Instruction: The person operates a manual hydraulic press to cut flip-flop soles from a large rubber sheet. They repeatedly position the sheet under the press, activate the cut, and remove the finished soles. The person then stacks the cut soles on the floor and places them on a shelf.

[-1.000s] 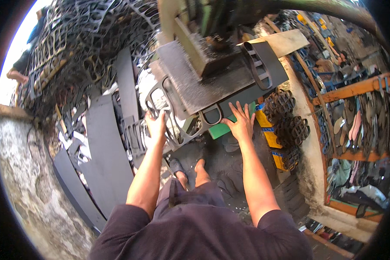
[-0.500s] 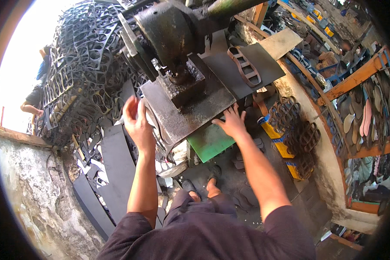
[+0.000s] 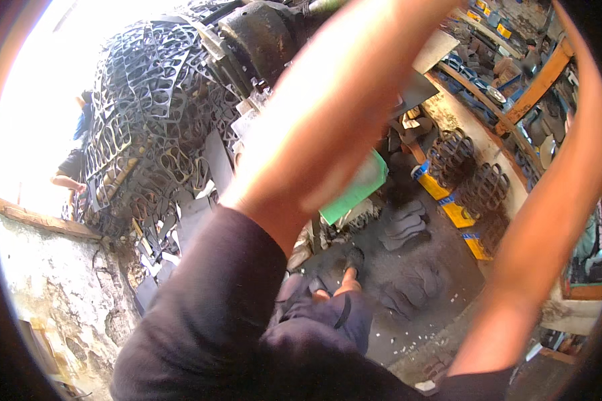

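Note:
Both my arms are raised and smeared by motion. My left forearm (image 3: 341,100) slants across the middle to the top edge, and its hand lies beyond the picture. Along the right side my right forearm (image 3: 548,220) reaches up past the rim, with that hand also out of sight. Behind the left forearm stands a dark, greasy metal press (image 3: 261,37), its plate mostly hidden. A green sheet (image 3: 360,189) juts out below that forearm. Part of a black sheet (image 3: 418,90) shows to its right. What either hand holds cannot be seen.
Cut-out sheet scrap (image 3: 144,87) is heaped at the far left; a person's arm (image 3: 67,182) shows beyond it. Dark sole-shaped frames (image 3: 481,190) rest by yellow-and-blue boxes (image 3: 458,210). Dark soles (image 3: 405,224) lie on the floor. A stained wall (image 3: 60,287) stands left.
Both hands have left the press plate and gone up out of the picture. My left arm has swung rightward across the press, and my right arm has moved far to the right. The view has shifted.

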{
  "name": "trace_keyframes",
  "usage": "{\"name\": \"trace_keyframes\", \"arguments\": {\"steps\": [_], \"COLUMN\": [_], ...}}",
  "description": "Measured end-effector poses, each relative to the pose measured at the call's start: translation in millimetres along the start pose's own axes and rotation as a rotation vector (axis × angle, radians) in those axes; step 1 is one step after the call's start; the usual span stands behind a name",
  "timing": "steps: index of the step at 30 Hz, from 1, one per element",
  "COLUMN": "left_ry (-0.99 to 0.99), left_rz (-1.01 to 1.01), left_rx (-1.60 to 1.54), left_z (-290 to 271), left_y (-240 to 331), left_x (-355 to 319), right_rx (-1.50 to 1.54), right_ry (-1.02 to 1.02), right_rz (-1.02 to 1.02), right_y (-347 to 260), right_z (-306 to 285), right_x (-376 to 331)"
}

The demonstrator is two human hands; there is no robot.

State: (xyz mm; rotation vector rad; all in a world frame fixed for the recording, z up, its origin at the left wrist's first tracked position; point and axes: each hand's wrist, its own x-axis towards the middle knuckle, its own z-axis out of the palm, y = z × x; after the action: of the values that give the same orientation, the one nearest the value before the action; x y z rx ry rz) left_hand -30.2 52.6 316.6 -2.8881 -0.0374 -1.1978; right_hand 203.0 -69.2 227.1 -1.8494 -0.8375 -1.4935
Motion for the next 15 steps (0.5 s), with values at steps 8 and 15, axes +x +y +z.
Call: {"name": "trace_keyframes", "arguments": {"steps": [8,15], "left_ry": [-0.588,-0.53], "left_rz": [0.268,-0.791], "left_rx": [0.12,-0.434], "left_z": [264.1,153.0], "left_y": [-35.7,35.2], "left_x": [-224.8,-408.1], "right_rx": [0.179,-0.243], "right_ry": [-0.779,-0.554], "right_rz": [0.338,0.007], "right_y": [-122.5,-23.6], "right_z": [-34.1,-147.4], "right_x": [-391.8,-142.1]}}
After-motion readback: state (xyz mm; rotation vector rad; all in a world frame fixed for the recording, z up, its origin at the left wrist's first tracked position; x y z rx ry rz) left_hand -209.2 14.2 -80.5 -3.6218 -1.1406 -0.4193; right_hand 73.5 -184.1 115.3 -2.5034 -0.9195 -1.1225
